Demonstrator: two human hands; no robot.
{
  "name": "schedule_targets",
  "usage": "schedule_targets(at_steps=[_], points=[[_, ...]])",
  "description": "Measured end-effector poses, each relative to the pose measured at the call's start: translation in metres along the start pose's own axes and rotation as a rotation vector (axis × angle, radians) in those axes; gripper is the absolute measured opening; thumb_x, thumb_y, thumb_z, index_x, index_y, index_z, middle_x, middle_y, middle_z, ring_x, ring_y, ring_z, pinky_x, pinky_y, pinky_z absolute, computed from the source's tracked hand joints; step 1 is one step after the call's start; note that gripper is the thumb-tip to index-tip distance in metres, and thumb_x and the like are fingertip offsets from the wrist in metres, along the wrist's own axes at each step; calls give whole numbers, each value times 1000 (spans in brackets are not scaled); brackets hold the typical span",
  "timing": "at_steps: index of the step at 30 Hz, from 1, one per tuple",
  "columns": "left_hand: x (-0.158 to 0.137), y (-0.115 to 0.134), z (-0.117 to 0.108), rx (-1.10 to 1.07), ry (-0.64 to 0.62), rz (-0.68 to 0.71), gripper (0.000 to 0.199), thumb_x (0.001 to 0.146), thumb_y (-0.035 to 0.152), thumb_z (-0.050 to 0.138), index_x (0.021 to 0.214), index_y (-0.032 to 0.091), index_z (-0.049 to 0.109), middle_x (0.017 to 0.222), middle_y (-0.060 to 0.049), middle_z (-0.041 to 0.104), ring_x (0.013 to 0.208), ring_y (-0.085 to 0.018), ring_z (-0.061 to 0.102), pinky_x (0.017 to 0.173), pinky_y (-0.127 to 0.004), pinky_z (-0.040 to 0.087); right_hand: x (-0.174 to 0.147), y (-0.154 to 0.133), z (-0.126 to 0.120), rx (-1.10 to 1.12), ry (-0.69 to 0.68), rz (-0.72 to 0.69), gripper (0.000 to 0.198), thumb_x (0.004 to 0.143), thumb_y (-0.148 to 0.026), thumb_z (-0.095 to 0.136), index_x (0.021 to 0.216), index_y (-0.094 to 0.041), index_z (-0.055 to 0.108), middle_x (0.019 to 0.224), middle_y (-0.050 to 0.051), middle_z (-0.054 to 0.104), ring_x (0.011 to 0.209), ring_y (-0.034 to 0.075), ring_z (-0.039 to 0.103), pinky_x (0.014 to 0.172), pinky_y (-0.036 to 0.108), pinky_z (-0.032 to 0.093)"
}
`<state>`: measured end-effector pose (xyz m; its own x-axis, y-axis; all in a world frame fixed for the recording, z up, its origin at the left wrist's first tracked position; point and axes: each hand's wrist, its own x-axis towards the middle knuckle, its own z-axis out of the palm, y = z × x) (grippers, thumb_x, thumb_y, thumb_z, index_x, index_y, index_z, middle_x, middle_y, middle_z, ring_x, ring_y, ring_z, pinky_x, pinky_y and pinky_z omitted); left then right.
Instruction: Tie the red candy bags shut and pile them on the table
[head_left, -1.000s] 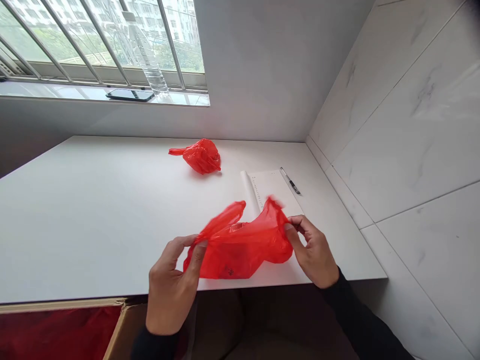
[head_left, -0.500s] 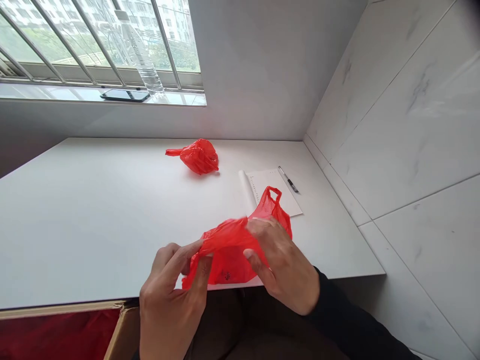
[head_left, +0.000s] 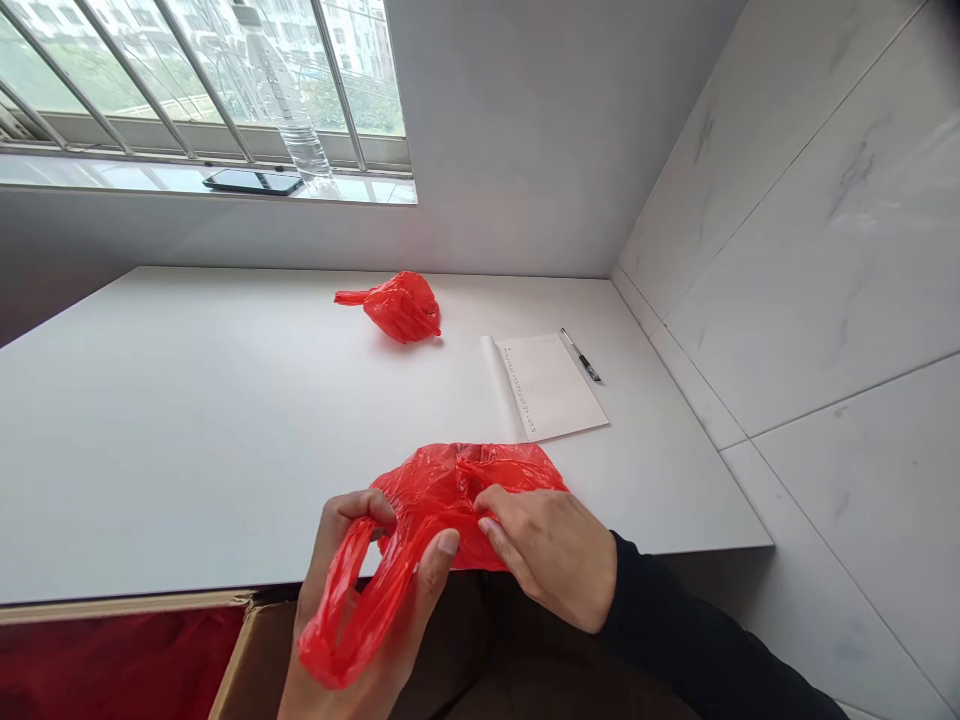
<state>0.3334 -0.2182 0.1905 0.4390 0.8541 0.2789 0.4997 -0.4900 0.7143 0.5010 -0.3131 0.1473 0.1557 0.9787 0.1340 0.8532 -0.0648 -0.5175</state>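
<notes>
A thin red plastic bag [head_left: 442, 480] is spread between my two hands at the table's front edge. My left hand [head_left: 375, 600] grips its gathered handle end, and the handle loops hang down over the palm between thumb and forefinger. On the other side, my right hand [head_left: 544, 545] pinches the bag's material near its middle, thumb and forefinger together. The far part of the bag lies crumpled over the white table [head_left: 225, 420]. Whatever is inside the bag, if anything, I cannot make out.
A second red plastic bag [head_left: 405, 308], bunched up, lies at the back. An open notebook [head_left: 559, 385] and a pen [head_left: 581, 356] are to the right. A cardboard box [head_left: 247, 650] stands below the front left edge. The windowsill holds a bottle [head_left: 300, 140] and a phone [head_left: 253, 181].
The bag's handle that stood up over the notebook is gone from there. Handle loops now hang over my left hand, and my right hand has moved lower, pinching the bag.
</notes>
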Motion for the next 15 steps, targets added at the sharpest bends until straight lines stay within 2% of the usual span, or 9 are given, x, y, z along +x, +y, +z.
schedule_targets(at_steps=[3,5,7,9,11,13,15], points=[[-1,-4,1,7,65,58,30,85,53,65,96,28,53,86,0,61,76,-19,66,66,-30,59,2,3,5,58,43,75,52,100,-27,47,149,-19,33,102,7,71,67,22,66,57,35,51],[-1,-7,-3,-20,32,40,33,86,52,65,107,29,55,92,0,66,75,-19,69,69,-30,60,3,6,5,45,116,120,67,99,-29,51,157,-23,18,125,12,66,71,23,68,58,36,53],[-2,-7,-8,-48,-19,20,42,84,52,67,119,30,56,92,1,70,67,-18,70,63,-28,61,3,7,2,13,207,165,71,98,-31,53,157,-23,16,139,17,57,70,23,68,56,37,54],[-2,-5,-13,-36,-31,-14,47,83,53,68,124,32,57,82,3,71,62,-18,70,54,-25,59,1,3,-3,31,291,151,58,98,-30,52,151,-22,29,137,17,58,73,23,68,59,37,55],[-2,-2,-16,-9,-27,-36,48,83,56,67,123,32,59,70,5,68,58,-18,69,46,-24,56,-2,-5,-9,132,319,49,34,100,-27,49,134,-22,47,122,10,65,84,22,68,69,35,57],[-2,1,-17,15,-21,-37,44,82,59,66,116,31,61,65,6,66,52,-17,66,41,-23,52,-4,-14,-11,220,220,-72,19,101,-21,47,117,-23,56,104,4,69,87,19,69,75,31,57],[-1,4,-15,25,2,-40,39,82,61,65,105,30,62,64,5,65,48,-16,63,38,-23,49,-2,-20,-9,135,25,-104,20,95,-14,52,112,-20,60,90,4,70,76,20,69,65,31,54]])
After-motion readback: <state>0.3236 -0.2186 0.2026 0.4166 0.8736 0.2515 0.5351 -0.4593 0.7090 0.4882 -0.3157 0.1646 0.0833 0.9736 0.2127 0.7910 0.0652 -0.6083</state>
